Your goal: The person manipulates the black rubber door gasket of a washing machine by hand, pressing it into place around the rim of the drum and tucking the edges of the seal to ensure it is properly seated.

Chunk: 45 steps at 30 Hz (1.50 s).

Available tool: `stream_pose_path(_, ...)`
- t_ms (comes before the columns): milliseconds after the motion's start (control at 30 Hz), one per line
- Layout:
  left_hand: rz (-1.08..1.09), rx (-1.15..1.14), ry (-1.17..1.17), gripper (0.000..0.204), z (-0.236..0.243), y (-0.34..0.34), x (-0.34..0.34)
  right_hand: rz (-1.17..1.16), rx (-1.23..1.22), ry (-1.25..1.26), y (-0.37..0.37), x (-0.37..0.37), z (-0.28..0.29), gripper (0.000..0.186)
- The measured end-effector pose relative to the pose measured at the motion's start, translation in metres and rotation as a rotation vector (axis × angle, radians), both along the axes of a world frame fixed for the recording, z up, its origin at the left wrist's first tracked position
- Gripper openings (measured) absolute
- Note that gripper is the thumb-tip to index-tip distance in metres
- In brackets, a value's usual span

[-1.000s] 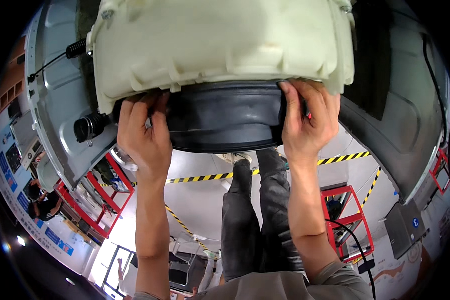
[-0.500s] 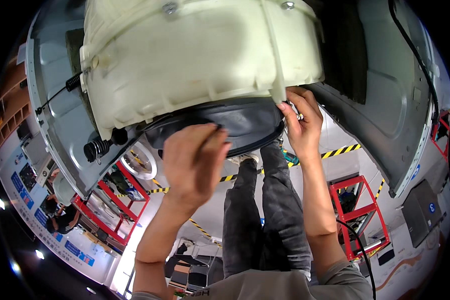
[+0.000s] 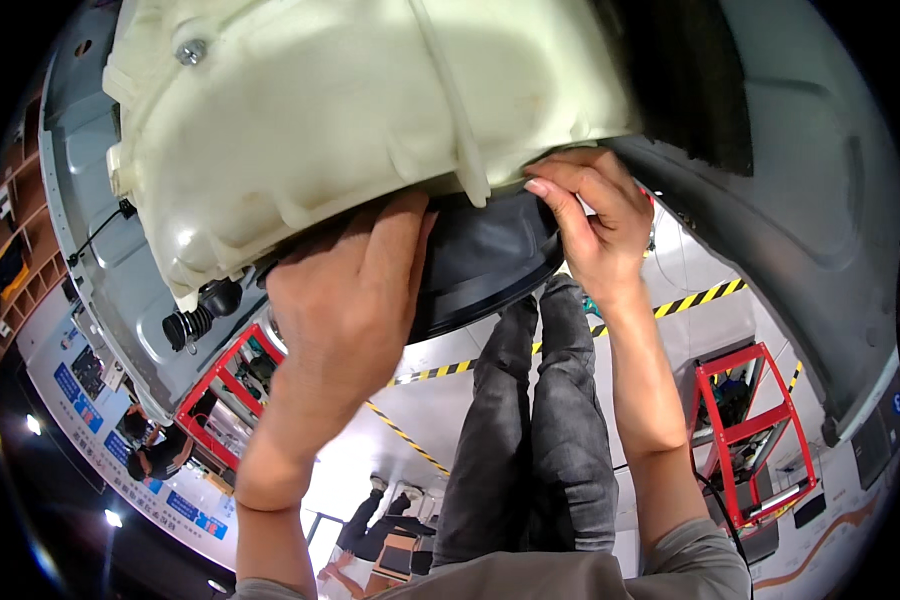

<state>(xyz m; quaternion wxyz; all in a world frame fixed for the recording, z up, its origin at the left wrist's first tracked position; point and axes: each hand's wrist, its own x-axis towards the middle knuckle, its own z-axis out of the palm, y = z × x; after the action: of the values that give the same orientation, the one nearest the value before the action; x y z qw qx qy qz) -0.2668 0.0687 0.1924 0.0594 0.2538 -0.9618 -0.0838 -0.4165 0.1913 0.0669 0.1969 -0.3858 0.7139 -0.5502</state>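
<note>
A cream plastic washing-machine tub (image 3: pixel 300 110) fills the upper middle. Below its ribbed rim sits a round black rubber door seal (image 3: pixel 490 250), its upper edge partly behind the rim. My left hand (image 3: pixel 345 290) reaches up over the seal's left part, fingers close together; their tips are hidden under the tub rim. At the rim's right part, my right hand (image 3: pixel 600 215) is closed in a pinch, thumb and forefinger at the seal's edge. What exactly lies between those fingertips is partly hidden.
Grey metal cabinet panels flank the tub on the left (image 3: pixel 80 190) and right (image 3: pixel 820 180). A black spring-like damper (image 3: pixel 192 325) hangs at the tub's lower left. Red metal frames (image 3: pixel 755 430) stand on the floor, which has yellow-black tape (image 3: pixel 705 298). Other people are at lower left.
My left hand has moved up and left, from in front of the seal to under the tub rim. My right hand stays at the rim. The view has shifted, placing the tub further left.
</note>
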Motion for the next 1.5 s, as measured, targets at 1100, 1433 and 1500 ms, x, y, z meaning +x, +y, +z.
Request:
stream_pose_path(1100,-0.368,0.032,-0.245,0.048,-0.021,0.032,-0.035,-0.122,0.017,-0.161,0.022,-0.003,-0.053,0.008)
stream_pose_path(1433,-0.384,-0.106,-0.311,0.056,-0.03,0.023,-0.051,-0.281,0.044,-0.393,0.006,0.002,-0.071,0.009)
stream_pose_path(1500,-0.418,-0.059,-0.319,0.055,-0.029,0.025,-0.042,-0.207,0.047,-0.511,0.019,-0.001,-0.075,0.014)
